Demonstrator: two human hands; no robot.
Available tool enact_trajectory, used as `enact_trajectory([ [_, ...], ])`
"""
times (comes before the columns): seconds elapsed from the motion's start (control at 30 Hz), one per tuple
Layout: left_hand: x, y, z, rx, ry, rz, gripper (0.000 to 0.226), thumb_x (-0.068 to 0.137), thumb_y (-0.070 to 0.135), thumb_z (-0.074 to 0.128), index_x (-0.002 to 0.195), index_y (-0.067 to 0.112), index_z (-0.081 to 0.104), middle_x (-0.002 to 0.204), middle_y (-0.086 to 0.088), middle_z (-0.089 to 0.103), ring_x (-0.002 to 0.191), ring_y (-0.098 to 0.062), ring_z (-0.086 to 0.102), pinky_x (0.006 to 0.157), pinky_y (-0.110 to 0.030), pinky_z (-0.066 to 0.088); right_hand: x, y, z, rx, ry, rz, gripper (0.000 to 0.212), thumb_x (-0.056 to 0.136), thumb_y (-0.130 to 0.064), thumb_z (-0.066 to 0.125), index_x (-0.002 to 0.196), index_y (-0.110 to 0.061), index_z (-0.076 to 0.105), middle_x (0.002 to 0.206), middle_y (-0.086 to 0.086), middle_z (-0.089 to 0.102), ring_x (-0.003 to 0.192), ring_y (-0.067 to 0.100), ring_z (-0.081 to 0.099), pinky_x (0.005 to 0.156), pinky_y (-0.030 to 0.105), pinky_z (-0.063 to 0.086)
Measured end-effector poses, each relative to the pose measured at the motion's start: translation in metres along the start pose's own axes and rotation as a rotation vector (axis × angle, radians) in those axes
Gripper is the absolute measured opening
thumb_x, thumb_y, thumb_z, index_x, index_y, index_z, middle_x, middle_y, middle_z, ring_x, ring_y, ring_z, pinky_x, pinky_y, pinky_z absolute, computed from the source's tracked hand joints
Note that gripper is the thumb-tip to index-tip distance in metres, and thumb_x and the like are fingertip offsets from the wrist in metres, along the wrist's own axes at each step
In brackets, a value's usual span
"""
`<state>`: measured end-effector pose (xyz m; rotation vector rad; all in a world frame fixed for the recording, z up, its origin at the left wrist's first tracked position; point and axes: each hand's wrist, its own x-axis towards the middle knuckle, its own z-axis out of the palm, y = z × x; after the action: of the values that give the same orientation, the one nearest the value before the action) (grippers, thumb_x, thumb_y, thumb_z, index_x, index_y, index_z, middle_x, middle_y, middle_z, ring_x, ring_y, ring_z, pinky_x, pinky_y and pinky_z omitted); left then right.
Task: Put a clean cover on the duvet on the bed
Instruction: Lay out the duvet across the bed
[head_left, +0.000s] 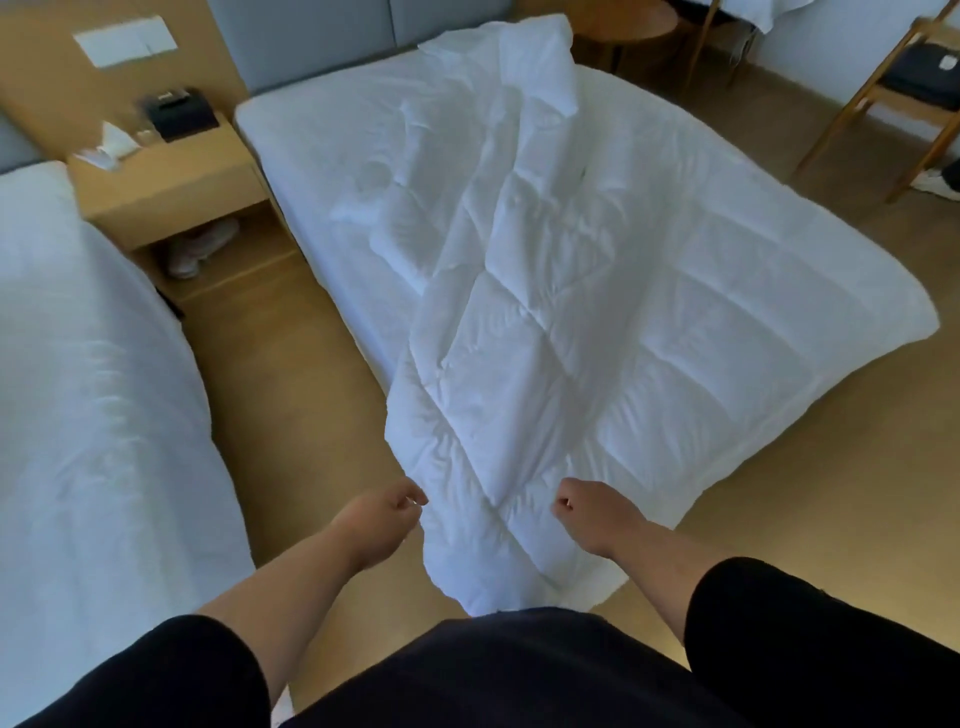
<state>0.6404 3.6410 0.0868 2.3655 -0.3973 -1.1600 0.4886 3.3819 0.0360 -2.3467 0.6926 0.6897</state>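
Nearest us, our left hand (387, 512) and right hand (579, 512) each pinch the near edge of the white quilted duvet (519, 322), whose folded length runs straight away from us, up the white-sheeted bed (311, 135), equally near both hands.

Both my arms out in front, hands curled

My left hand (387, 512) and right hand (582, 506) reach forward side by side, a gap between them. Fingers of each are curled inward, pinching white fabric at its near edge. Forearms bare, black sleeves pushed up near the elbows.
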Motion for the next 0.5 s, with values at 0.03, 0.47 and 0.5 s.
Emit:
enact_trajectory([
  [0.03, 0.005, 0.004, -0.01, -0.012, 0.026, 0.004, 0.021, 0.097, 0.029, 0.043, 0.103, 0.039, 0.06, 0.09, 0.001, 0.068, 0.082, -0.016, 0.066, 0.071, -0.032, 0.055, 0.009, -0.014, -0.011, -0.018, 0.011, -0.04, 0.028, 0.105, -0.029, 0.041, 0.079, -0.018, 0.041, 0.072, -0.001, 0.047, 0.061, 0.014, 0.039, 0.056, 0.028, 0.03],
  [0.47, 0.081, -0.013, -0.124, -0.125, 0.149, -0.008, 0.018, 0.101, 0.029, 0.046, 0.092, 0.028, 0.062, 0.086, 0.0, 0.069, 0.084, -0.019, 0.067, 0.081, -0.039, 0.058, 0.117, -0.139, -0.063, 0.031, 0.087, -0.141, 0.019, 0.101, -0.027, 0.045, 0.088, -0.017, 0.056, 0.079, -0.003, 0.062, 0.068, 0.012, 0.053, 0.063, 0.027, 0.046],
  [0.5, 0.095, -0.018, -0.138, -0.135, 0.143, -0.003, 0.017, 0.101, 0.029, 0.047, 0.093, 0.028, 0.062, 0.086, 0.0, 0.069, 0.084, -0.02, 0.068, 0.081, -0.039, 0.058, 0.131, -0.15, -0.065, 0.042, 0.097, -0.123, 0.019, 0.1, -0.026, 0.045, 0.087, -0.016, 0.055, 0.079, -0.002, 0.063, 0.067, 0.013, 0.053, 0.063, 0.029, 0.047],
])
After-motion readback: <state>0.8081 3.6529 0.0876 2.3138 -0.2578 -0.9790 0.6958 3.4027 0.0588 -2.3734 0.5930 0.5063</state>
